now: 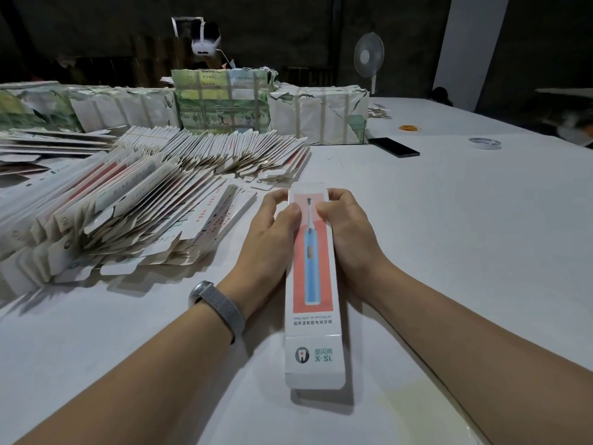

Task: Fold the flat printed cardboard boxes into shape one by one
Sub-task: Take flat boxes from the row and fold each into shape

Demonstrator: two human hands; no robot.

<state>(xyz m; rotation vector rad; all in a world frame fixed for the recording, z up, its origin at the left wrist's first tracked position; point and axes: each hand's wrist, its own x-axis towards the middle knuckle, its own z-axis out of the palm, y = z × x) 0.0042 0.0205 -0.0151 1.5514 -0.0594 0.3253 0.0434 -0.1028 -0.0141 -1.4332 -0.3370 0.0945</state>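
A long white toothbrush box (313, 284), printed with a blue toothbrush on a pink panel, lies lengthwise on the white table (449, 252) in front of me. My left hand (269, 239) grips its left side near the far end, thumb on the top face. My right hand (346, 232) grips the right side opposite, fingers curled over the far end and thumb on top. The near end flap, with a tooth logo, sticks out flat toward me. A big fanned pile of flat printed boxes (144, 203) lies to the left.
Wrapped, taped bundles (224, 101) stand behind the pile, with another bundle (321, 114) to their right. A black phone (394, 147), a roll of tape (484, 143) and an orange object (409, 127) lie at the far right. A fan (369, 56) stands behind the table.
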